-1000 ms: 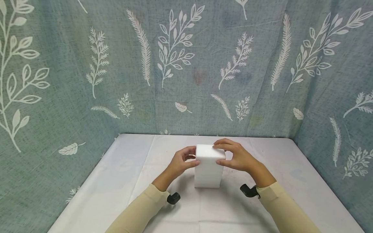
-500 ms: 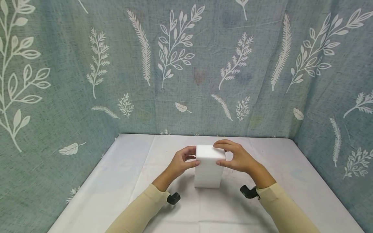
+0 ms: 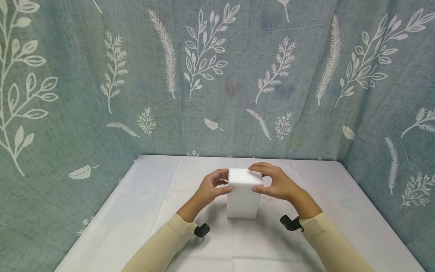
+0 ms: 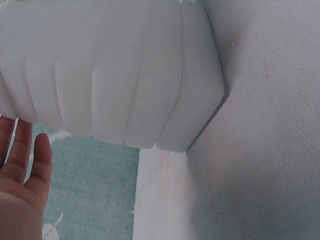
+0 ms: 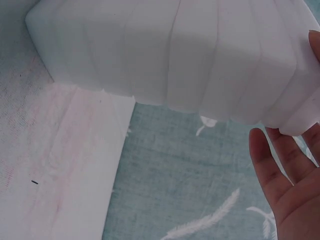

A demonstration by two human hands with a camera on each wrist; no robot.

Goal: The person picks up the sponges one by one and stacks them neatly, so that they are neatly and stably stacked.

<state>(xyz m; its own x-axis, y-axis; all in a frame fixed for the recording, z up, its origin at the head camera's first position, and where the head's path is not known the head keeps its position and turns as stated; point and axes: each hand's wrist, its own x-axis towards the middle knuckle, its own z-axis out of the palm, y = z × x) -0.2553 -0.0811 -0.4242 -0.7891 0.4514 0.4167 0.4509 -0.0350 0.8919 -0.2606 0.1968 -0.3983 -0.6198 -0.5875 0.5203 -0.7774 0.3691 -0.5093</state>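
A stack of several white sponges (image 3: 242, 204) stands upright on the white-covered table. In the left wrist view the layered sponges (image 4: 115, 85) lie nearly flush, with thin seams between them. My left hand (image 3: 211, 187) holds the upper left side, thumb at the front and fingers reaching behind. On the upper right, my right hand (image 3: 276, 184) grips with its thumb in front and an index finger on the top edge. Lower fingers of the right hand (image 5: 295, 185) hang partly off the sponges in the right wrist view. The far side of the stack is hidden.
The white cloth-covered table (image 3: 142, 204) spreads around the stack. Behind and at both sides hangs a blue-green curtain (image 3: 231, 83) with white leaf prints. A black wrist mount (image 3: 202, 230) sits under the left sleeve, another black mount (image 3: 290, 223) under the right.
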